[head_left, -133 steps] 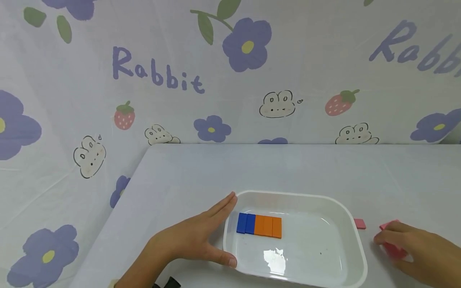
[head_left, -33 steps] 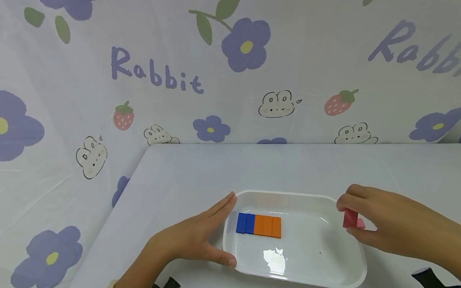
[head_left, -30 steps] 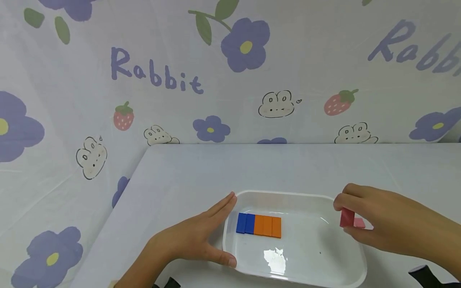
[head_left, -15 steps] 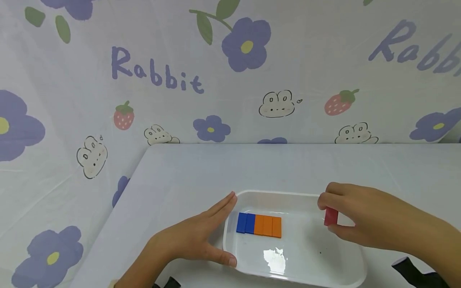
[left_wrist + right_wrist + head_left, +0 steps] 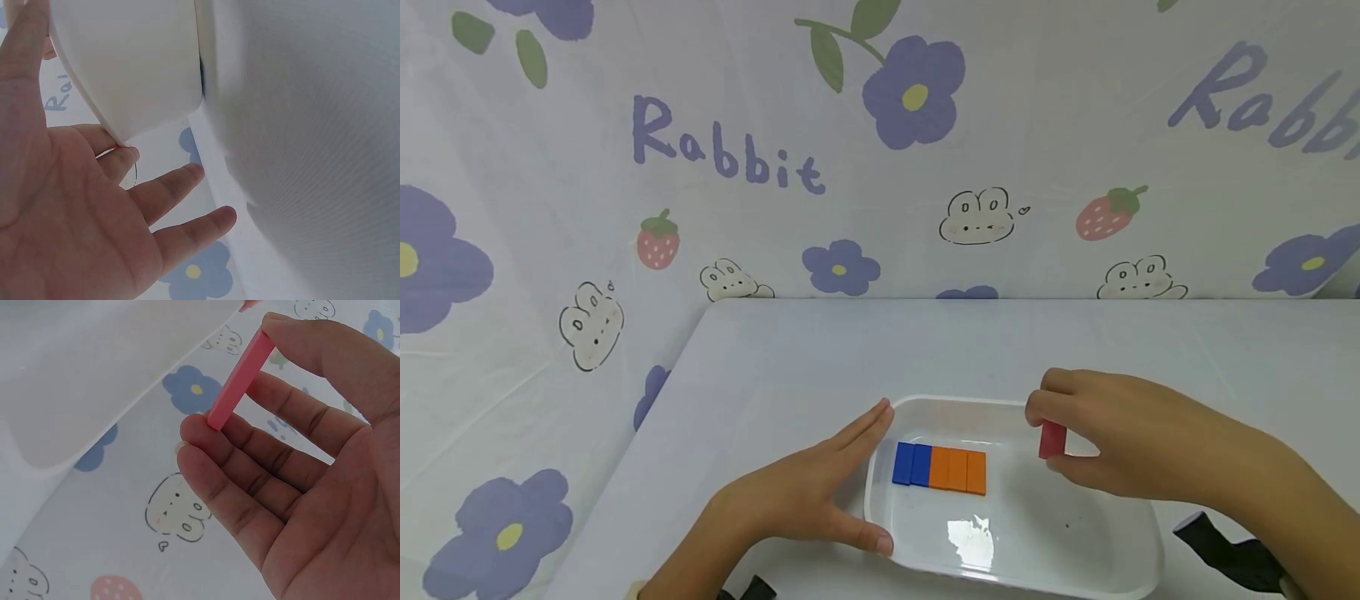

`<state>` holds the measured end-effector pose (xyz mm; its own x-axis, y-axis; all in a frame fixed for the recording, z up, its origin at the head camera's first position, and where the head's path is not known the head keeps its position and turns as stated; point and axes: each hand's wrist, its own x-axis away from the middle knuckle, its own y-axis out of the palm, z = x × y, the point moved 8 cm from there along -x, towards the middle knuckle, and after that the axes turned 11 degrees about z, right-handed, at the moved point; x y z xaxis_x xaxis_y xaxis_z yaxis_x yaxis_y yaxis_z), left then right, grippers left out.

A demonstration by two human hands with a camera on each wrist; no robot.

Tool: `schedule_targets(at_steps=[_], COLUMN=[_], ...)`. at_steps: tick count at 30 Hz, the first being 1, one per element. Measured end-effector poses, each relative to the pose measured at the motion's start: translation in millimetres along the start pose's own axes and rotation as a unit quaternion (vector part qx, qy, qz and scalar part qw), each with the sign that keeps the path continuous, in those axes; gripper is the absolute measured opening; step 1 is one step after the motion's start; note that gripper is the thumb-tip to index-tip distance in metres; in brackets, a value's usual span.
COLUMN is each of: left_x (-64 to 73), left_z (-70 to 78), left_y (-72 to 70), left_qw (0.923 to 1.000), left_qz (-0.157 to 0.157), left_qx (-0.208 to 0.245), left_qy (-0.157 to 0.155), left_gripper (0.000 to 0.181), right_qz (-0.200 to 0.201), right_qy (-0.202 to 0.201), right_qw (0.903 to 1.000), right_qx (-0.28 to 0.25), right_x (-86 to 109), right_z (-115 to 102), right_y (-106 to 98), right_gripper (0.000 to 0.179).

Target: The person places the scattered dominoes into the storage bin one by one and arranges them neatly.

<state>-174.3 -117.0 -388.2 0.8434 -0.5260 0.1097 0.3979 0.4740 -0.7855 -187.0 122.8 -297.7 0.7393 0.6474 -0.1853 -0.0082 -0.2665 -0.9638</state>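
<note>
And here's the right hand (image 5: 1120, 433), out over the right part of the white tray (image 5: 1022, 533), with a pink block (image 5: 1053, 440) pinched between thumb and fingertips! The right wrist view has it edge-on, one slim piece on a slant, thumb at the upper end, fingertips at the lower. Over to the other side, the left hand (image 5: 805, 492) is spread wide at the tray's left end, thumb by the near corner, fingertips on the rim at the far one, nothing in its grasp. Inside the tray, a tidy row: two blue blocks (image 5: 912, 464) on the left, three orange blocks (image 5: 957, 472) right up against them, all lying flat. The pink block is in the air, off to the right of that row and well apart from it. The tray sits on the white tabletop (image 5: 850, 358), a pale cloth (image 5: 745, 225) with purple flowers (image 5: 913, 93) hangs behind, and a black object (image 5: 1228, 552) shows just below the right forearm
</note>
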Motion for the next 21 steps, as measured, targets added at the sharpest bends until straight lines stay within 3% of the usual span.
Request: schedule_targets(at_steps=[10, 21], left_x=[-0.3, 0.5], left_z=[0.7, 0.4], left_y=[-1.5, -2.0], left_qw=[1.0000, 1.0000], left_qz=[0.003, 0.003], left_qx=[0.000, 0.005], left_qy=[0.003, -0.001], left_gripper=[0.126, 0.123], right_qz=[-0.002, -0.021], right_qy=[-0.015, -0.066], right_qw=[0.9997, 0.9969], right_qx=[-0.017, -0.038], right_x=[-12.4, -30.5], right_z=[-11, -32], right_y=[3, 17], right_gripper=[0.030, 0.024])
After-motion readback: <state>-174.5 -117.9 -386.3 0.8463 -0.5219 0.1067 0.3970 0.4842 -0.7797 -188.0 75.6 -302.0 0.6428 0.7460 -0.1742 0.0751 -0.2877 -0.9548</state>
